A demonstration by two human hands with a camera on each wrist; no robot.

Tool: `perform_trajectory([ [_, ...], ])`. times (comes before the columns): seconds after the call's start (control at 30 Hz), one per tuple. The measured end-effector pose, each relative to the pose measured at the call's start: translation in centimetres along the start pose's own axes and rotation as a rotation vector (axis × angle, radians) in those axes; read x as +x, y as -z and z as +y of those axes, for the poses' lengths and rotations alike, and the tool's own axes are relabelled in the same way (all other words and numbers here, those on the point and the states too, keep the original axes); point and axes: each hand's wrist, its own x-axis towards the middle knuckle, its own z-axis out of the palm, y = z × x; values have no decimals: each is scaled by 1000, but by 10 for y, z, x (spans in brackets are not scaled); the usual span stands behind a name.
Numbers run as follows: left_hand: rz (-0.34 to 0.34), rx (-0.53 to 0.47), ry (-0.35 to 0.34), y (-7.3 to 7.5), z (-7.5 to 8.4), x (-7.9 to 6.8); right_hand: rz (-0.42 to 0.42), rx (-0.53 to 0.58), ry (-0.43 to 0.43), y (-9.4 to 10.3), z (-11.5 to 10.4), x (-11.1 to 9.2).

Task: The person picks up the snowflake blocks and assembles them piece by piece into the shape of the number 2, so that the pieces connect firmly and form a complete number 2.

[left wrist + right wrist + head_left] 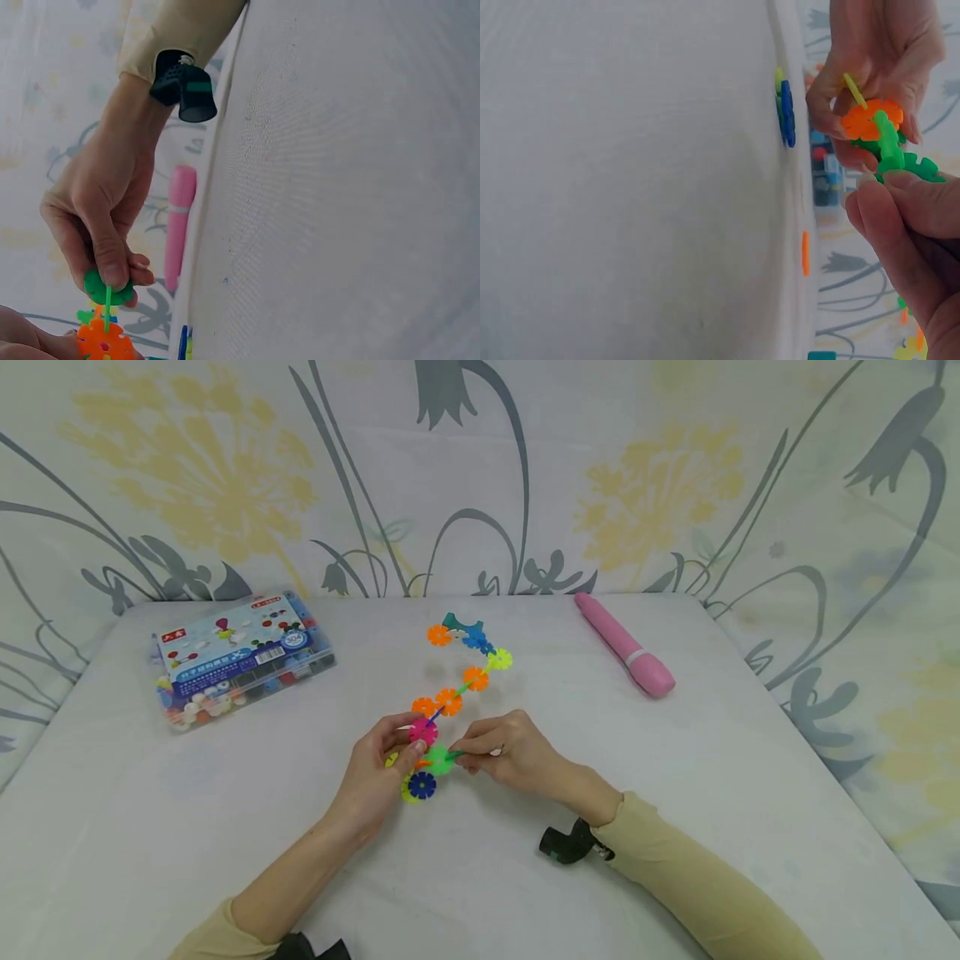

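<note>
My left hand grips a linked run of flower-shaped plastic discs, with its thumb by a pink disc. From there, orange discs lead up to a yellow disc and a blue one. Thumb and finger of my right hand pinch a darker green disc. It meets a bright green disc, which stands edge-on against an orange disc at the left hand's fingers; whether they are fully slotted I cannot tell. A dark blue disc lies on the table just below.
At the back left lies a clear plastic box with a printed label and coloured pieces inside. A pink rod with a pale ring lies back right. Dark wrist cameras sit at both sleeves. A flower-print cloth rises behind the white table.
</note>
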Motion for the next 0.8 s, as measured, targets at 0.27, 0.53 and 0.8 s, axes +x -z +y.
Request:
perform_trajectory([
  [0.27, 5, 1, -31, 4, 5, 2, 63, 26, -88, -3, -4, 1],
  [0.53, 5, -59, 41, 6, 6, 6, -7, 22, -252, 1, -7, 1],
  [0.8, -4, -102, 61, 9, 6, 8, 72, 225, -549, 14, 0, 3],
])
